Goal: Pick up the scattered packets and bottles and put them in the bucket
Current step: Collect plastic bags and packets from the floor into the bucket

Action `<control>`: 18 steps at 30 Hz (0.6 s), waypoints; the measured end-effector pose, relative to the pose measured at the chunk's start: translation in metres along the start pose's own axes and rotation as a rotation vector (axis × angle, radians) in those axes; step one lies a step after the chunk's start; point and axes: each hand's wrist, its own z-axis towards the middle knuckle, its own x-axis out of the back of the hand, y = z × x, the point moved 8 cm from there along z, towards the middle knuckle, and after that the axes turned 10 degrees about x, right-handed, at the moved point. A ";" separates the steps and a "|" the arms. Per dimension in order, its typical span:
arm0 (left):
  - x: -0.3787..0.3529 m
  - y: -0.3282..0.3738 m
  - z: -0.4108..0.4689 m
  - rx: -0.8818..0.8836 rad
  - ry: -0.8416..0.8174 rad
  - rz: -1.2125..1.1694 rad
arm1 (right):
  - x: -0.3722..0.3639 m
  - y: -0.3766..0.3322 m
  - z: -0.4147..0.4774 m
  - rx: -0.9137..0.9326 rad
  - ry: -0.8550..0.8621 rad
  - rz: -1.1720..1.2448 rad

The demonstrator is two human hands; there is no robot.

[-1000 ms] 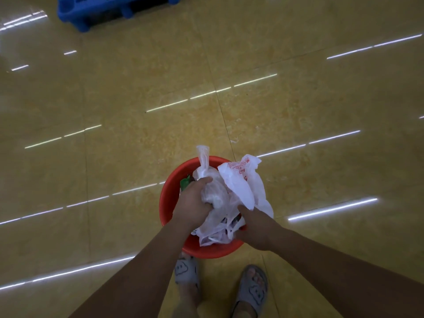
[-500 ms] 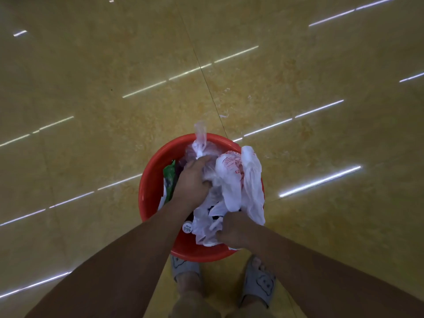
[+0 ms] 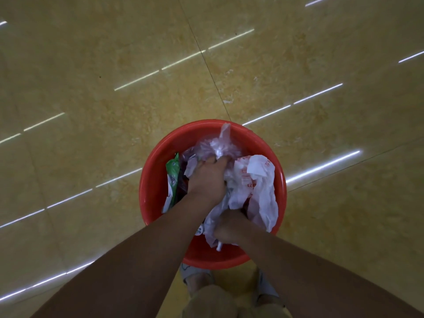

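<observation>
- now you're at the stuffing step: both grips are down in the bucket [image 3: 152,180], which stands on the floor [image 3: 91,88] at your feet.
- left grip [image 3: 207,177] is curled into the clear bag [image 3: 218,145], beside the green packet [image 3: 173,171].
- right grip [image 3: 229,226] is clenched round the white bag [image 3: 259,187] at the near rim.
- next, by my judgement: push the white bag below the rim, then let go; it looks springy and may pop up.
</observation>
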 end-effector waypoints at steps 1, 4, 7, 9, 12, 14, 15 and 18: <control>0.001 0.001 -0.001 -0.003 -0.026 0.000 | -0.002 -0.001 -0.004 0.006 -0.004 0.031; 0.009 0.005 -0.006 -0.024 -0.081 0.022 | 0.002 -0.004 -0.024 -0.001 0.113 0.161; 0.020 0.009 -0.010 -0.008 -0.129 0.016 | 0.011 -0.001 -0.047 -0.020 0.208 0.175; 0.025 0.009 -0.014 0.025 -0.184 0.026 | 0.014 -0.003 -0.059 -0.020 0.181 0.155; 0.043 0.015 -0.027 0.058 -0.187 0.060 | 0.029 -0.017 -0.083 0.012 0.157 0.095; 0.061 0.022 -0.038 0.073 -0.125 0.072 | 0.043 -0.029 -0.099 0.034 0.197 0.023; 0.071 0.027 -0.044 0.064 -0.071 0.069 | 0.052 -0.035 -0.108 0.048 0.259 -0.020; 0.090 0.045 -0.054 -0.046 0.073 -0.065 | 0.090 -0.042 -0.142 0.080 0.674 -0.269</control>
